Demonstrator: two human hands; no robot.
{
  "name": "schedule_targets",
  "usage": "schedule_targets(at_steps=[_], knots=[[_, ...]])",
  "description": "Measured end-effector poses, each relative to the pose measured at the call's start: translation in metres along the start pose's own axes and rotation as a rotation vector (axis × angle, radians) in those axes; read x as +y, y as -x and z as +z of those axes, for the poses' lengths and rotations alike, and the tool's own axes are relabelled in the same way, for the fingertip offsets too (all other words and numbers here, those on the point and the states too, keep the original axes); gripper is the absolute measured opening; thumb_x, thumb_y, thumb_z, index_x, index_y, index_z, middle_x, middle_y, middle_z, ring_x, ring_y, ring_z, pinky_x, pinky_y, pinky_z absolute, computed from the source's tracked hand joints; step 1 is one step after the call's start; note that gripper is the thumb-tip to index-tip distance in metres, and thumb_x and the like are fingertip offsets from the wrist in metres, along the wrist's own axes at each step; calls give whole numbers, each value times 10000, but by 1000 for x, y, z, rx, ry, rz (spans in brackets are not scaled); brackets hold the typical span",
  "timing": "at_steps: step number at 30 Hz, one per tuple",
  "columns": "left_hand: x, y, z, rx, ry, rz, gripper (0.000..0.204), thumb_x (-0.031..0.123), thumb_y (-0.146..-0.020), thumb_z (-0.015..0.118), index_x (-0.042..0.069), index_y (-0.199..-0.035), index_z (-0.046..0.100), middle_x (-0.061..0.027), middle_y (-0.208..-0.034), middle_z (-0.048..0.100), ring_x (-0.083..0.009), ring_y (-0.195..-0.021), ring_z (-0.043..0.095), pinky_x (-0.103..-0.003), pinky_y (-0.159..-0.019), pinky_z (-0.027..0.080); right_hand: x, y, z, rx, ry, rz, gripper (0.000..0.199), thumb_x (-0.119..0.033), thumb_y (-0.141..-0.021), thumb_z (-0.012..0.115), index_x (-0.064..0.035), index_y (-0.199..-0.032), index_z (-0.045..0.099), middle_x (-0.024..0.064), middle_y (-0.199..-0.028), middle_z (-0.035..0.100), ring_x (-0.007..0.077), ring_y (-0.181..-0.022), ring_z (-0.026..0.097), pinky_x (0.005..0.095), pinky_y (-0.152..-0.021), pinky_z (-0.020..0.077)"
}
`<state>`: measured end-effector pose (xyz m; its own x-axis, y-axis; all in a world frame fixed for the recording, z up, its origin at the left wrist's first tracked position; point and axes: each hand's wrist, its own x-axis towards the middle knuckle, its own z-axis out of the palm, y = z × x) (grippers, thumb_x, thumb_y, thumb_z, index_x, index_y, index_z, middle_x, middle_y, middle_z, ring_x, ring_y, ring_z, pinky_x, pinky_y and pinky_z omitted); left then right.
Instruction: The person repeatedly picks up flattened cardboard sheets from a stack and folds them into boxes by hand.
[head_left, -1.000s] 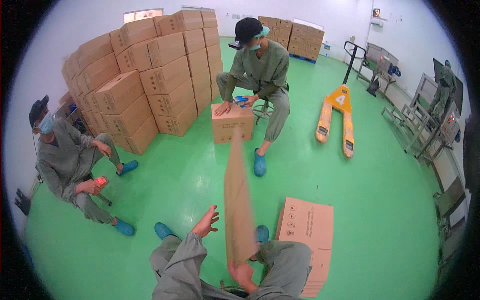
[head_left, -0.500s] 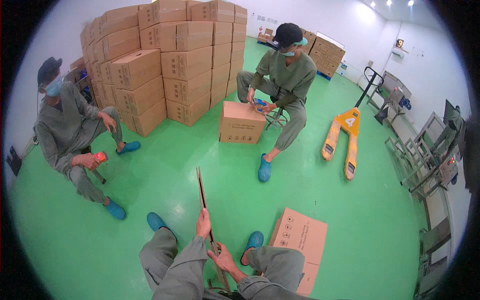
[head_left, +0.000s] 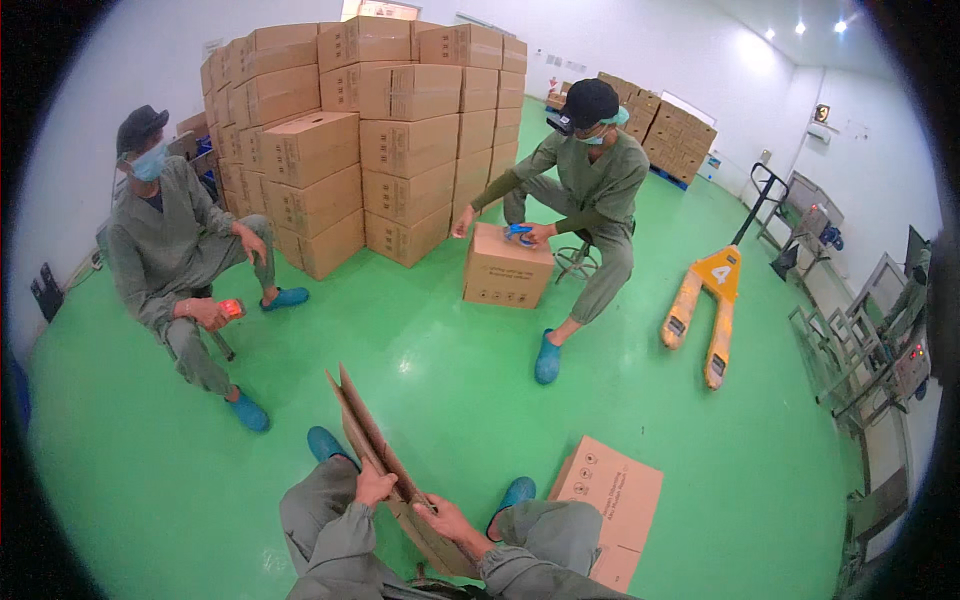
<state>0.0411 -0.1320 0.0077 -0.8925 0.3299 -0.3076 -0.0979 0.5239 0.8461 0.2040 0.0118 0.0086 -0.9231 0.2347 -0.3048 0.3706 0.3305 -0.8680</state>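
A partly opened brown carton [head_left: 420,528] stands on edge between my knees, its long panels spread a little apart at the top. My left hand [head_left: 374,484] is closed on the panel edge on its left side. Lower down and further right, my right hand [head_left: 447,520] grips the opposite panel, its thumb near the gap. The carton's lower end is partly hidden by my sleeves and legs. Beside my right leg lie flat folded cartons [head_left: 618,492] with dark printing, partly covered by my knee.
Ahead, a seated co-worker [head_left: 595,180] holds a blue tape dispenser [head_left: 519,233] over a carton [head_left: 507,275]. At left another seated person [head_left: 175,255] holds a red-lit device [head_left: 231,309]. Stacked cartons [head_left: 410,150] rise behind them. A yellow pallet jack [head_left: 716,272] stands right, near metal equipment [head_left: 870,340].
The carton's panels have spread from nearly flat to a visible gap, and its top leans further left. My left hand is lower and further left. The co-worker's free hand has moved out leftward.
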Motion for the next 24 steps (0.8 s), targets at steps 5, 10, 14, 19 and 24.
schedule_targets(at_steps=[5,10,14,19,24], knots=[[-27,3,-23,-280,670,345,753,94,-786,660,19,-1460,334,-144,-1290,583,-289,-1173,580,-434,-983,474,-13,11,13,-23,-221,144,793,-618,-881,636,-45,-1413,508,189,-1356,595,334,-1139,630,407,-951,489],[-45,18,-61,-442,570,110,747,136,-782,708,3,-1442,384,-114,-1323,575,-242,-1193,566,-405,-1006,463,20,9,-29,164,71,62,529,-422,-893,656,-3,-1215,641,257,-1108,678,371,-1024,666,430,-902,512],[-41,39,-97,-697,669,181,875,55,-720,648,29,-1518,291,-91,-1387,526,-249,-1278,497,-395,-1061,410,44,-13,-90,587,245,91,312,-272,-845,644,-4,-992,709,266,-909,687,435,-905,676,472,-784,533],[10,101,-50,-190,-575,182,833,187,-742,747,7,-1468,379,-178,-1382,513,-385,-1311,464,-467,-1084,389,38,-63,-146,799,118,141,280,-215,-835,617,-5,-1000,700,258,-928,694,437,-919,670,487,-796,530],[59,153,60,-448,-770,522,504,337,-905,603,12,-1285,537,-277,-1294,524,-421,-1270,490,-604,-1003,407,1,-102,-152,533,359,39,317,-220,-847,590,-66,-1108,684,237,-986,698,442,-931,661,517,-811,527]])
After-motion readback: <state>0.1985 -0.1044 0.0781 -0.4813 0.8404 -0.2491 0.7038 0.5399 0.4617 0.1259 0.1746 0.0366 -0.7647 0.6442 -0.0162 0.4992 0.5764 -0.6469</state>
